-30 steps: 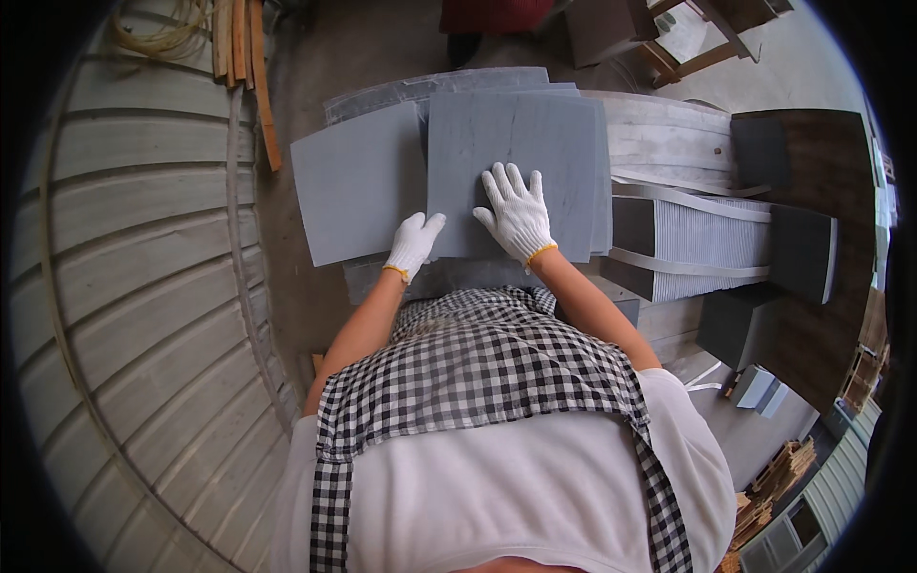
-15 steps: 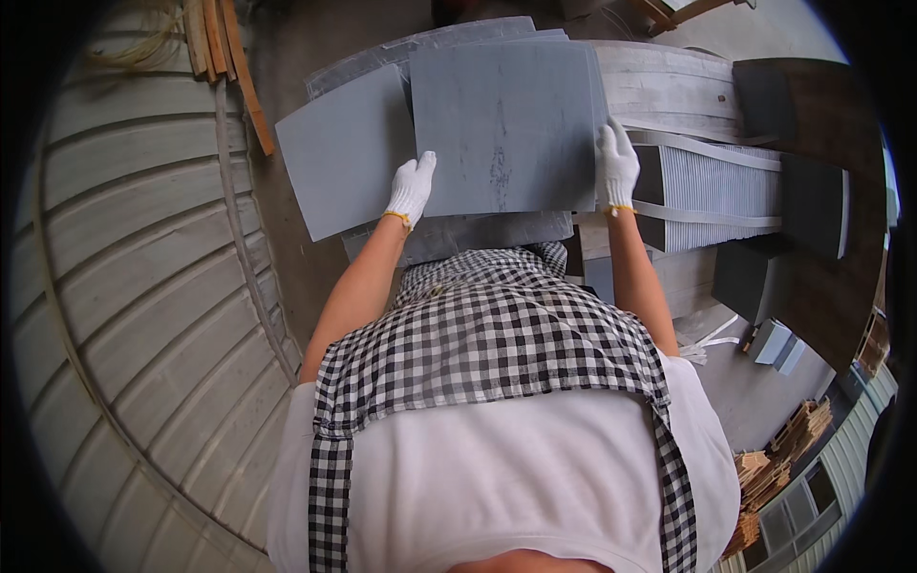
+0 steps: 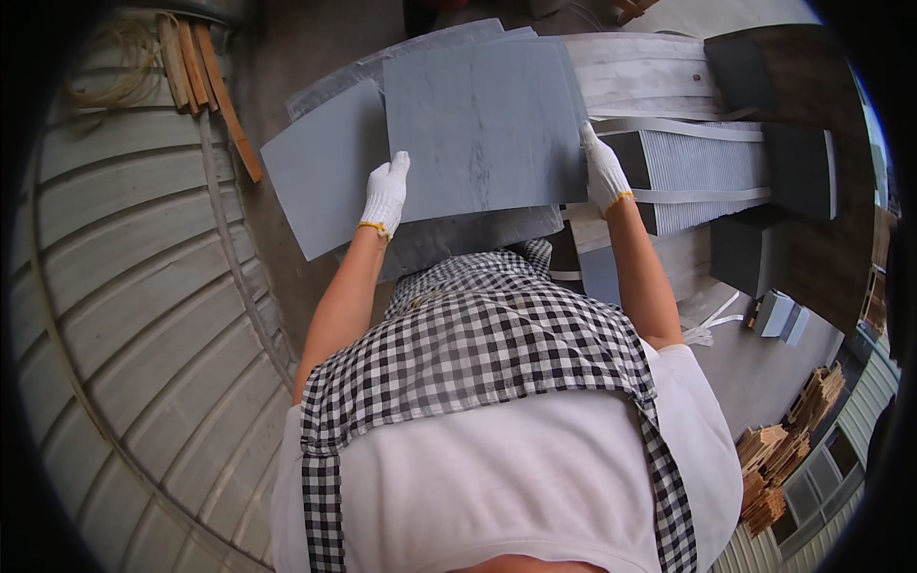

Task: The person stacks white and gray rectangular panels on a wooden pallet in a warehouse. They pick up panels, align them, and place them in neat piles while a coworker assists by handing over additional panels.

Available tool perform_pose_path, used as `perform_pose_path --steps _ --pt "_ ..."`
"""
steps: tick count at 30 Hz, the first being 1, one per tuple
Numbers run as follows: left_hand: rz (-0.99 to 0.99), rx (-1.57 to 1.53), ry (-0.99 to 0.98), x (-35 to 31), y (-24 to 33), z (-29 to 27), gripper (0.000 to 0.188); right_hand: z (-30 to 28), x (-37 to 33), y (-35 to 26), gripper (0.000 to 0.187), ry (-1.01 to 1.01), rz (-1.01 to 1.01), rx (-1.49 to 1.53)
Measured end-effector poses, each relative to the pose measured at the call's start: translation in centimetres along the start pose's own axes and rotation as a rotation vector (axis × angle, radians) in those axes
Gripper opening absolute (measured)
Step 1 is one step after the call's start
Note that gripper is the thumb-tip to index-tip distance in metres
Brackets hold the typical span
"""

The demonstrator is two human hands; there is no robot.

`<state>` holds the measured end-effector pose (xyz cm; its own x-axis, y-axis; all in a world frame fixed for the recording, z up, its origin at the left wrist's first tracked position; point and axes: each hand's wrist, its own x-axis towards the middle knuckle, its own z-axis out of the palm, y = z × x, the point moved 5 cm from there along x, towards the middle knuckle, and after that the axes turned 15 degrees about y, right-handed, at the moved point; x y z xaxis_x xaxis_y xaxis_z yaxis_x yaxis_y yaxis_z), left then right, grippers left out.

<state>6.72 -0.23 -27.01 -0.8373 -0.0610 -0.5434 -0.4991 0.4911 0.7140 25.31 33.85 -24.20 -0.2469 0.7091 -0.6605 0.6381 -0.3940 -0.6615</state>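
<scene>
A large square grey panel [image 3: 482, 124] with faint dark streaks lies before me, between my two gloved hands. My left hand [image 3: 388, 189], in a white knit glove, grips its lower left edge with the thumb up; most of the fingers are hidden. At the right edge, my right hand [image 3: 604, 167] is closed along the side, its fingertips out of sight behind the edge. Another grey panel [image 3: 320, 167] lies slanted to the left, partly under the first. Beneath them shows a stack wrapped in clear film [image 3: 458, 244].
To the right stands a strapped bundle of thin grey panels [image 3: 707, 177] on edge, beside dark blocks [image 3: 745, 250]. Wooden strips [image 3: 212, 86] lean at the far left by a ribbed wall [image 3: 124, 315]. Scrap wood [image 3: 783, 444] is heaped at the lower right.
The view has shifted slightly, moving the hands and panels a little to the left. My right hand now tilts more inward along the panel's edge. Both hands remain at the same panel.
</scene>
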Motion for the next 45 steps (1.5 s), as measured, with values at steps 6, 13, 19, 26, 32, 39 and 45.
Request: perform_pose_path --steps 6,13,19,26,32,39,45 --pt "0.153 0.077 0.128 0.6 0.3 -2.9 0.059 3.0 -1.6 -0.6 0.064 0.292 -0.264 -0.191" --pt "0.136 -0.008 0.377 0.2 -5.6 -13.8 0.055 12.7 -7.4 0.2 0.057 0.16 -0.439 -0.196" --pt "0.07 0.018 0.543 0.9 -11.0 -23.7 0.055 23.7 -12.8 2.1 0.053 -0.077 -0.427 -0.2" --pt "0.043 0.077 0.55 4.1 -14.9 -27.6 0.056 29.5 -14.2 5.5 0.053 -0.114 -0.383 -0.279" --pt "0.058 0.106 0.511 7.2 -14.6 -25.2 0.055 29.7 -12.3 5.2 0.056 -0.027 -0.413 -0.361" --pt "0.173 0.156 0.55 9.5 -15.7 -24.4 0.063 30.2 -13.7 3.7 0.067 -0.004 -0.464 -0.643" --pt "0.157 0.401 0.457 9.6 -15.4 -23.9 0.063 28.7 -17.1 3.2 0.07 -0.131 -0.596 -0.765"
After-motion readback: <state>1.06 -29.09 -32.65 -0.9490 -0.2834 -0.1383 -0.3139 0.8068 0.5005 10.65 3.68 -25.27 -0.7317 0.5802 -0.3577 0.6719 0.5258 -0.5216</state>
